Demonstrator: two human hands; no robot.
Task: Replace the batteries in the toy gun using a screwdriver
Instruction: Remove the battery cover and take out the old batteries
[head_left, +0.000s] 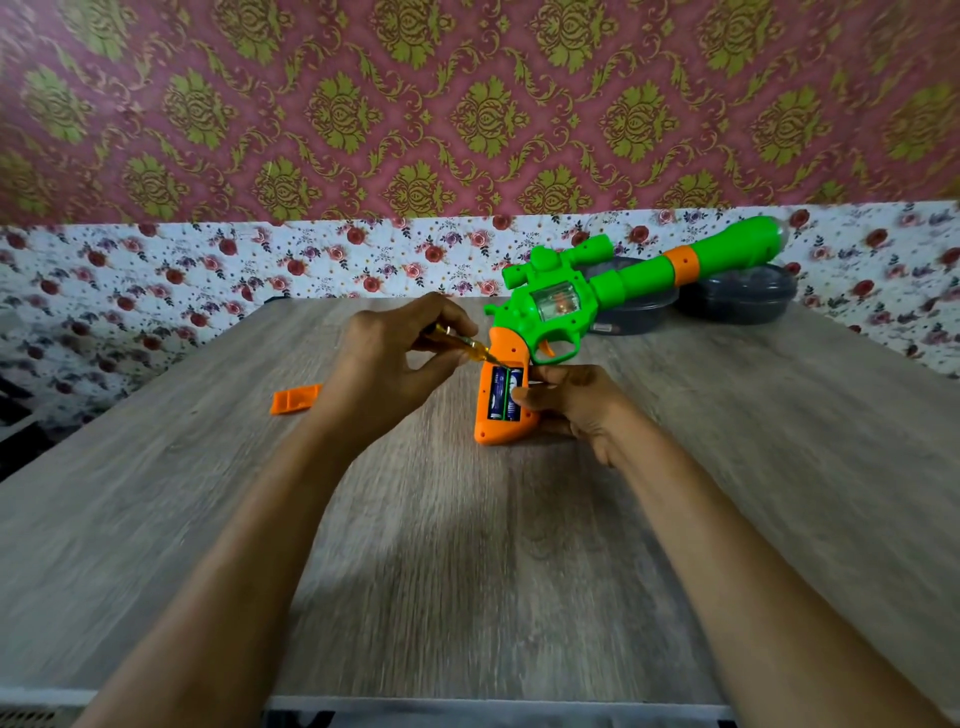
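Observation:
A green toy gun (613, 283) with an orange grip (498, 426) lies on the wooden table (467, 545), barrel pointing to the back right. The grip's battery bay is open and shows two blue batteries (503, 393). My left hand (395, 358) holds a small yellow screwdriver (467, 345), its tip at the bay's top edge. My right hand (576, 405) grips the right side of the orange grip, with the thumb at the batteries. The orange battery cover (295, 400) lies loose on the table to the left.
Two dark round containers (737, 301) stand at the table's back right, under the gun's barrel. A floral-patterned surface runs behind the table and along both sides. The table's near edge (467, 701) is at the bottom of the view.

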